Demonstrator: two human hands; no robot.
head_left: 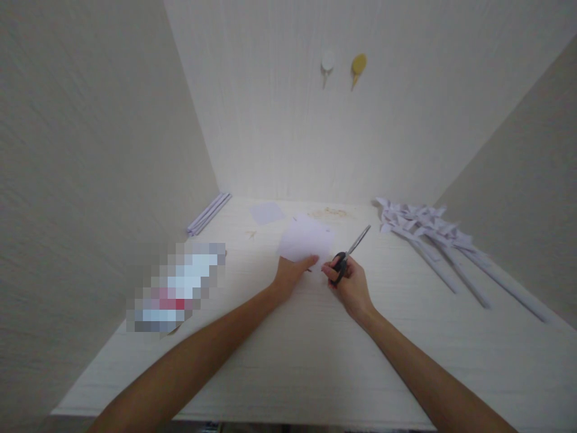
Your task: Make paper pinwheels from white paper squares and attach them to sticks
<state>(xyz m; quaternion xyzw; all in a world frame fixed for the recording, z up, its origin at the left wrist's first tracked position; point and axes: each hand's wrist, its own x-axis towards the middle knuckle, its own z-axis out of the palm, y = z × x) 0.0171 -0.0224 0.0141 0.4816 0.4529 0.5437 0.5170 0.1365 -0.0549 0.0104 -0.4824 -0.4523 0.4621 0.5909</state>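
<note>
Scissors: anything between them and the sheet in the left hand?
Nothing visible. The scissors, held in the right hand, are just right of the sheet that the left hand holds. The folded paper shapes on sticks lie farther right, outside that gap.

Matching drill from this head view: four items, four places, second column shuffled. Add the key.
1. Scissors
2. Paper sheet nearest the hands
3. Rolled paper sticks
4. Yellow hook

A. On the back wall
B. Lying on the table, beside the left wall
C. In the right hand
D. Held by the left hand

Pairs: 1-C, 2-D, 3-B, 4-A
</note>
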